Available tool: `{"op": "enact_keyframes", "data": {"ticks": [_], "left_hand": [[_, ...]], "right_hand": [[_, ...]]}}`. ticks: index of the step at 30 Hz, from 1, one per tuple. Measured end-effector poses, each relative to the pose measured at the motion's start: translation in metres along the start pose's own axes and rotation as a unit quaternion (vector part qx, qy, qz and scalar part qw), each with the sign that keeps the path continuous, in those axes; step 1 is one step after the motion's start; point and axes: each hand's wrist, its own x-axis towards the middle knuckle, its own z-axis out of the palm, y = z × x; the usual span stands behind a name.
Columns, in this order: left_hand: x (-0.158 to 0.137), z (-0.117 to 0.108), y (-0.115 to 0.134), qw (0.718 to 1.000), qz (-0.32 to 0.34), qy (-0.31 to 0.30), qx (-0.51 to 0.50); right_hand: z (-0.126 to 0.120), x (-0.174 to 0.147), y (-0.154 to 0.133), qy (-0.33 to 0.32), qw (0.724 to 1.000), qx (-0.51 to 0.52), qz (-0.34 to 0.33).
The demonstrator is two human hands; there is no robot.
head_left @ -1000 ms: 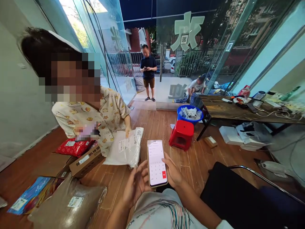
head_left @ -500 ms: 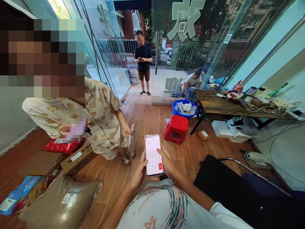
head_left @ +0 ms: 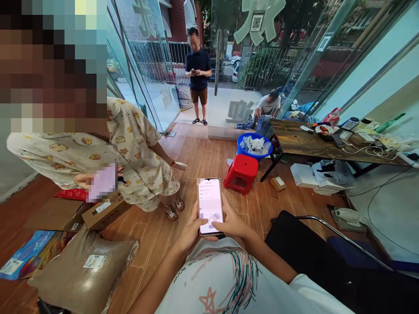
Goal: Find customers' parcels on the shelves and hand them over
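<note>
Left hand (head_left: 190, 234) and right hand (head_left: 234, 221) both grip a phone (head_left: 210, 196), thumbs (head_left: 220, 227) at its lit screen (head_left: 211, 204). Typing seems underway; another tap calls for steady support.

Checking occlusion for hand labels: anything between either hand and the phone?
Nothing visible: the left hand and right hand both hold the phone directly, one at each side.
</note>
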Motion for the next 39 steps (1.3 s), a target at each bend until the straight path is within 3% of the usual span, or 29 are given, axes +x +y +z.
{"op": "enact_keyframes", "data": {"ticks": [4, 13, 16, 20, 22, 39], "left_hand": [[0.003, 0.000, -0.001, 0.997, 0.001, -0.037, -0.069], [0.007, 0.007, 0.002, 0.999, 0.007, 0.008, -0.036], [0.008, 0.004, 0.001, 0.999, -0.004, -0.005, -0.053], [0.011, -0.002, -0.006, 0.997, -0.008, -0.036, -0.061], [0.013, -0.003, -0.011, 0.998, -0.004, -0.040, -0.038], [0.023, -0.007, -0.009, 0.998, -0.008, -0.050, 0.038]], "right_hand": [[-0.003, 0.000, 0.001, 0.007, 1.000, 0.008, 0.001], [-0.007, 0.003, 0.002, 0.010, 0.999, 0.031, 0.002], [-0.005, 0.008, 0.007, 0.060, 0.996, 0.068, 0.023], [-0.001, 0.018, 0.018, 0.195, 0.969, 0.138, 0.070], [0.001, 0.022, 0.022, 0.231, 0.959, 0.142, 0.079], [0.005, 0.034, 0.024, 0.271, 0.949, 0.139, 0.078]]}}
